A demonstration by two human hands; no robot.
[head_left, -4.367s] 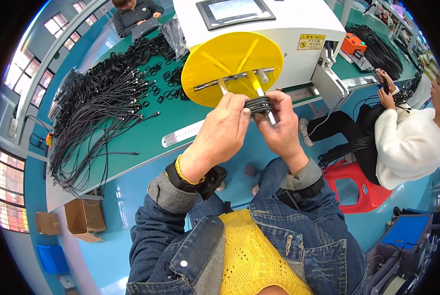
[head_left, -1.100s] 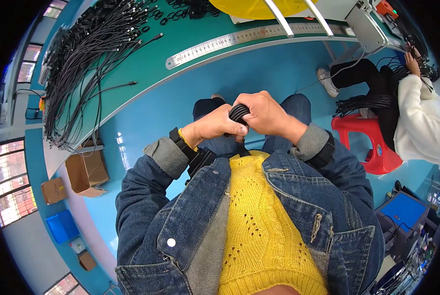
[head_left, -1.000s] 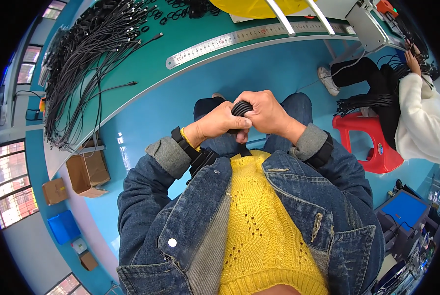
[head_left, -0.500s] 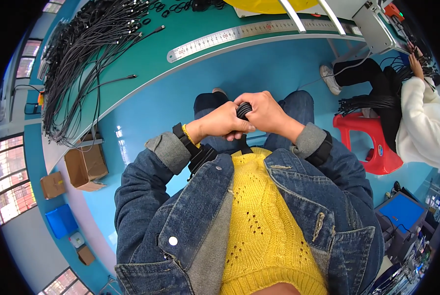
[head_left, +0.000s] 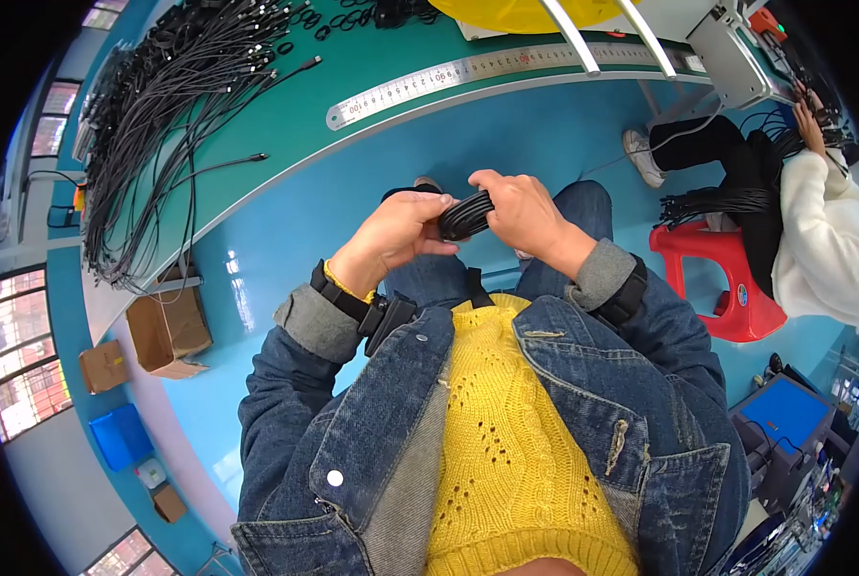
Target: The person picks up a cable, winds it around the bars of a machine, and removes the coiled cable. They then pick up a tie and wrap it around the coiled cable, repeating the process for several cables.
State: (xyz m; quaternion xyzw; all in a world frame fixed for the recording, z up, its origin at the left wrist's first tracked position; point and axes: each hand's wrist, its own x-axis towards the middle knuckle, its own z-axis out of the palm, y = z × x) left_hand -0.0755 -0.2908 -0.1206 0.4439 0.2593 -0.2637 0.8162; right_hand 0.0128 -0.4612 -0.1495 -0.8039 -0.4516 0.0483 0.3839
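A coil of black cable (head_left: 465, 217) is held above my knees, with its bundled loops now showing between my hands. My right hand (head_left: 530, 213) is closed around the right end of the coil. At the other end my left hand (head_left: 396, 230) holds the coil between thumb and fingers, the thumb above and the fingers below. Part of the coil is hidden inside my right hand.
Ahead is a green-topped table (head_left: 290, 144) bearing a heap of black cables (head_left: 161, 125), a steel ruler (head_left: 429, 82) and a yellow round thing (head_left: 535, 12). Cardboard boxes (head_left: 170, 326) stand left. At right a person in a white sleeve (head_left: 813, 221) sits by a red stool (head_left: 703, 274).
My hands have drawn apart, my left hand shifting left and loosening its wrap. The coil has tilted and more of its loops show between the hands.
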